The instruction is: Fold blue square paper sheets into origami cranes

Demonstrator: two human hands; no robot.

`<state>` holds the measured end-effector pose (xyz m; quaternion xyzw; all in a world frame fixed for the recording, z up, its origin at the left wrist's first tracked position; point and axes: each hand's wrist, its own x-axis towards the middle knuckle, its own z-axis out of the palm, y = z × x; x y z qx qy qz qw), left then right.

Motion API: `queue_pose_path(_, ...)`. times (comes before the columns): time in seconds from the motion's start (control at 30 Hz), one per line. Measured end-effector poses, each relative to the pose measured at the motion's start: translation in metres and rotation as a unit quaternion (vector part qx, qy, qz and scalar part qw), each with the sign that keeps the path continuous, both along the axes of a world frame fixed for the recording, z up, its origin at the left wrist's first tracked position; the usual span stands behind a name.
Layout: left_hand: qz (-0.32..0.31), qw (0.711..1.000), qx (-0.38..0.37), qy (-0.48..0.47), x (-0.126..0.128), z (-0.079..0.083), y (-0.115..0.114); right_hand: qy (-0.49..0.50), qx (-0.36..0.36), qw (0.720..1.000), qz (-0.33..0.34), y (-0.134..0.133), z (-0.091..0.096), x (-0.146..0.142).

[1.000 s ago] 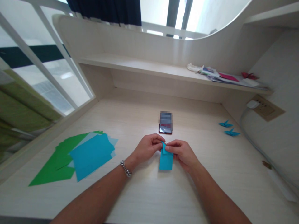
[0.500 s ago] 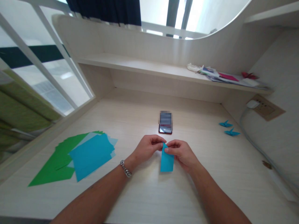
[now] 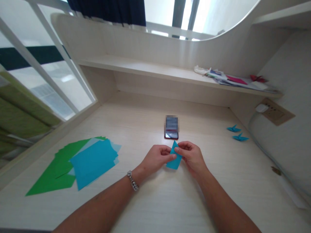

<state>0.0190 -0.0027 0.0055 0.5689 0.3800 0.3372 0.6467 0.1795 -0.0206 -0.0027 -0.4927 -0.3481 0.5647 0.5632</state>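
paper (image 3: 175, 162), blue, in 2 hands (image 3: 155, 159)

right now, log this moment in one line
left hand: holds folded paper | right hand: holds same paper | phone: beyond hands | sheets: at left

The left wrist (image 3: 135, 173) wears a bracelet (image 3: 132, 182) of chunky, silver-coloured metal links, rounded and shiny, strung in one row like a heavy chain. The left forearm (image 3: 104, 202) and right forearm (image 3: 224, 197) are bare as far as they show, toward the table's (image 3: 150, 207) near edge, each widening away from the wrist. The left hand (image 3: 157, 157) and right hand (image 3: 193, 156) are bare; their nails are too small to make out.
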Motion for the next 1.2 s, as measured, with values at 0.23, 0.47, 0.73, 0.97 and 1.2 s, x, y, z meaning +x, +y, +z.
queue_pose_path(0.23, 0.014, 0.998, 0.045, 0.038, 0.0013, 0.0062, -0.0029, 0.002, 0.018, 1.0, -0.012, -0.0003, -0.0063, -0.0033)
queue_pose_path(0.47, 0.017, 0.998, 0.037, 0.044, 0.0014, 0.0069, -0.0026, 0.001, 0.009, 1.0, -0.017, 0.0001, -0.0053, -0.0048)
queue_pose_path(0.73, 0.016, 0.998, 0.041, 0.04, 0.0019, 0.0071, -0.0021, -0.004, 0.014, 0.999, -0.034, 0.0003, -0.0066, -0.0072)
queue_pose_path(0.97, -0.004, 0.997, 0.064, 0.053, 0.0001, 0.0058, -0.0007, 0.009, -0.015, 1.0, 0.018, 0.0008, -0.0046, -0.003)
queue_pose_path(1.2, -0.001, 0.995, 0.076, 0.06, 0.0014, 0.0076, -0.0023, -0.019, -0.033, 0.998, 0.051, 0.0003, -0.0015, -0.0002)
